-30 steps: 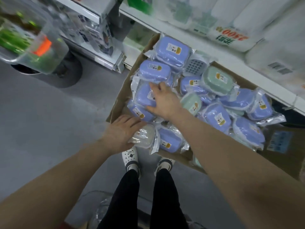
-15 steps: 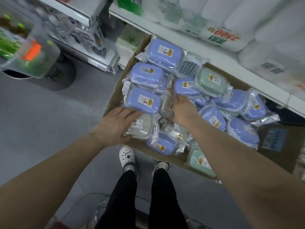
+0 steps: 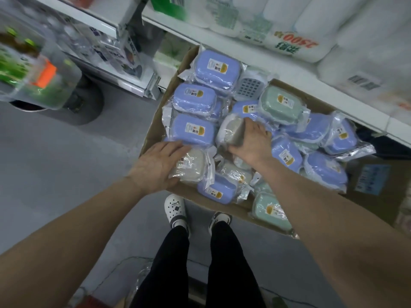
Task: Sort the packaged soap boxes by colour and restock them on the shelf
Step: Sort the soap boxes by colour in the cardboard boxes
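Observation:
An open cardboard box (image 3: pixel 153 130) holds several soap boxes in clear wrap, mostly blue ones (image 3: pixel 193 131), some green ones (image 3: pixel 281 103) and a few beige ones. My left hand (image 3: pixel 155 165) holds a beige soap box (image 3: pixel 193 166) at the box's near left corner, fingers over its top and thumb beneath. My right hand (image 3: pixel 252 143) grips a second beige soap box (image 3: pixel 231 132) tipped up on its edge in the middle of the pile. Another green box (image 3: pixel 270 211) lies at the near edge.
A white shelf edge (image 3: pixel 244 52) runs behind the box, with large white paper-roll packs (image 3: pixel 300 25) on it. A lower shelf (image 3: pixel 106 70) with packaged goods stands at the left. Clear packs (image 3: pixel 33 70) hang upper left. My feet (image 3: pixel 175 210) stand on grey floor below the box.
My right hand moved from the blue boxes at the left to the pile's middle and lifted a beige box onto its edge. My left hand stayed on its beige box.

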`<state>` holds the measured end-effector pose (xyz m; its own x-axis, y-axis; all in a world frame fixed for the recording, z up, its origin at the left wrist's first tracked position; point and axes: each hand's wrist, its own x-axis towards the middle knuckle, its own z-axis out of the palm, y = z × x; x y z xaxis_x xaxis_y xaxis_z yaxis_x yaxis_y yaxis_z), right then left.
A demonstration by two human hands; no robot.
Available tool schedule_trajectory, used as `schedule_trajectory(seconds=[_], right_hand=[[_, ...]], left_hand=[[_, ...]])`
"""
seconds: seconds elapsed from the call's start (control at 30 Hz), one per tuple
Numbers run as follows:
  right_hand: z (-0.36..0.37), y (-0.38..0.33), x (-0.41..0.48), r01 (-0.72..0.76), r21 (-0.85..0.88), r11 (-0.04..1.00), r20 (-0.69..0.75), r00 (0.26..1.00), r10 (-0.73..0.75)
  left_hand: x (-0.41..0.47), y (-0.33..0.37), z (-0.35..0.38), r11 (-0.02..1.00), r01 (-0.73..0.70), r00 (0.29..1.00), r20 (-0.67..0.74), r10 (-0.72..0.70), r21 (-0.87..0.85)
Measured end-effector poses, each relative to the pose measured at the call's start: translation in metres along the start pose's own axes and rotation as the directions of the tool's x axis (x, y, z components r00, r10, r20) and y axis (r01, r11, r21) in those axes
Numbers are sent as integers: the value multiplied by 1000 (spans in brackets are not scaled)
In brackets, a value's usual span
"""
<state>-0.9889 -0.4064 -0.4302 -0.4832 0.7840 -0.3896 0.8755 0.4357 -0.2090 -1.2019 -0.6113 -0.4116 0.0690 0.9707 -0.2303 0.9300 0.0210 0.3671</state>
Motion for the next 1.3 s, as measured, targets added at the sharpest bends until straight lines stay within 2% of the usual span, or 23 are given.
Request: schedule_trajectory(seconds=[0.1, 0.17, 0.23, 0.4, 0.5, 0.7, 0.87, 1.07, 1.3], right_hand=[[-33, 0, -29, -55, 235, 971, -97, 992, 80], [-60, -3, -53, 1, 338, 941, -190, 979, 68], [-87, -4, -77, 47, 368, 928, -279, 958, 62], [-141, 13, -140, 20, 290, 957, -386, 917, 98], [-163, 37, -179, -54, 275, 960, -384, 909, 161], [-188, 95, -254, -218, 226, 950, -455, 839, 300], [-202, 170, -322, -297, 166, 940, -503, 794, 340], [-218, 288, -403, -382, 52, 923, -550, 760, 346], [-232, 407, -478, -483, 98, 870, -573, 688, 446]], left_hand=[[1, 15, -24, 1000, -1, 1000, -6, 1, 18], [1, 28, -44, 999, -8, 1000, -20, 9, 37], [1, 42, -65, 998, -27, 999, -41, 30, 57], [6, 81, -117, 993, -54, 997, -53, 60, 100], [13, 106, -140, 983, -100, 992, -67, 111, 156], [39, 179, -174, 951, -183, 977, -58, 204, 251], [69, 279, -181, 910, -258, 950, -87, 300, 326], [107, 430, -153, 902, -314, 918, -148, 368, 298], [146, 588, -96, 882, -413, 887, -121, 446, 229]])
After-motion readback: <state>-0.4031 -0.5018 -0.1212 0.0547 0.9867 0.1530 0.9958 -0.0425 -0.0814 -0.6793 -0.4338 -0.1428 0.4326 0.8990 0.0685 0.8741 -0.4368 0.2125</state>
